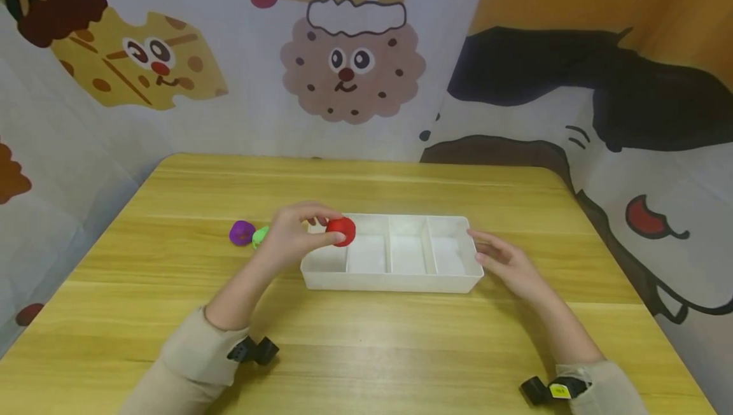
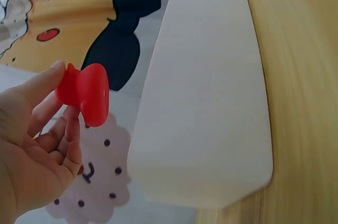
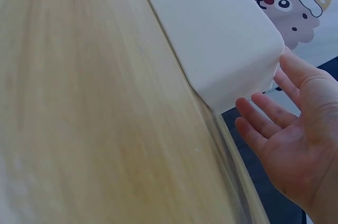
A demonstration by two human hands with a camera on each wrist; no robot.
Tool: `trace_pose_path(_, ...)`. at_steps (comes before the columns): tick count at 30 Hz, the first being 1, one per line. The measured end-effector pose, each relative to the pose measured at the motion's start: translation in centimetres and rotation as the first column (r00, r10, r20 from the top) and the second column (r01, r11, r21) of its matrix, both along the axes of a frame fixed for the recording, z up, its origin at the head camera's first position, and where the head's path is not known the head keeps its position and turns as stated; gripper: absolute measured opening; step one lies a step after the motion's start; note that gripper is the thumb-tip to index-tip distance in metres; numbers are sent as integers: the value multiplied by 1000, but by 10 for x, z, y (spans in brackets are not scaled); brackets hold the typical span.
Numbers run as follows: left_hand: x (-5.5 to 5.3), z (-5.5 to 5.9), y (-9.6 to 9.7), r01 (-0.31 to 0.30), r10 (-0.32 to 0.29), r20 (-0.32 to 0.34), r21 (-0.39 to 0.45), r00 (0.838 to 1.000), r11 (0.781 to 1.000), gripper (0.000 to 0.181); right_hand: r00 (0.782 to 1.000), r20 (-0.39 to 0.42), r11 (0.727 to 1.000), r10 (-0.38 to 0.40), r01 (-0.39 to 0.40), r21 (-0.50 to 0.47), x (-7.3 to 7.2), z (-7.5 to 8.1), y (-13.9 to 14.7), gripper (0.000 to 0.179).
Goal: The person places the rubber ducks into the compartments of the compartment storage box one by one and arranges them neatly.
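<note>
My left hand [image 1: 292, 233] pinches a small red rounded piece [image 1: 345, 231] between thumb and fingers, above the left end of a white compartment box [image 1: 395, 282]. In the left wrist view the red piece [image 2: 94, 94] has a smooth, wide rounded face and a narrower part at the fingertips. My right hand [image 1: 509, 265] is at the box's right end, fingertips at the end wall and thumb near the rim. Its fingers are loosely bent in the right wrist view, beside the box corner [image 3: 243, 84]. The box's visible compartments show only bare white floors.
Left of the box, a purple rounded piece [image 1: 242, 233] lies on the wooden table [image 1: 366, 345]. A light green piece [image 1: 260, 235] sits beside it, partly hidden by my left wrist. Behind the table hangs a cartoon-printed cloth [image 1: 229, 128].
</note>
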State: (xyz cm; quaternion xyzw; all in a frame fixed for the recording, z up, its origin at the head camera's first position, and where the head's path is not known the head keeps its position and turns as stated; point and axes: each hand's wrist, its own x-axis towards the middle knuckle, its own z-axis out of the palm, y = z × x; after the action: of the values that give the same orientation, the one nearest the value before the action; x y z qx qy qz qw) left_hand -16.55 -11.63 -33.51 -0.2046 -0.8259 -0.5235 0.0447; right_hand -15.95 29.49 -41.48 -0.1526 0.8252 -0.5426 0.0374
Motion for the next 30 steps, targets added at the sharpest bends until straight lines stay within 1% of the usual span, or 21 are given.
trace_pose_path(5,-5,1,15,24,-24,45,0,999,1000,25,1000,-4,1000,4,-4,-6,0,-1,0,47)
trace_pose_path(8,-7,0,24,50,-50,53,-1,997,999,24,1000,-8,1000,9,-9,-11,0,-2,0,47)
trace_pose_path(15,-12,-3,47,95,-93,61,-41,994,995,28,1000,-10,999,14,-14,-33,0,-3,1,46)
trace_pose_path(17,-13,-2,54,105,-102,73,-37,992,994,29,1000,-6,999,14,-14,-38,0,-3,0,46)
trace_pose_path(23,-15,3,73,152,-149,73,-34,986,988,29,1000,-4,999,19,-19,-45,0,-3,0,47)
trace_pose_path(30,-22,5,94,197,-191,80,-65,978,978,31,1000,-11,998,21,-21,-54,0,-3,0,46)
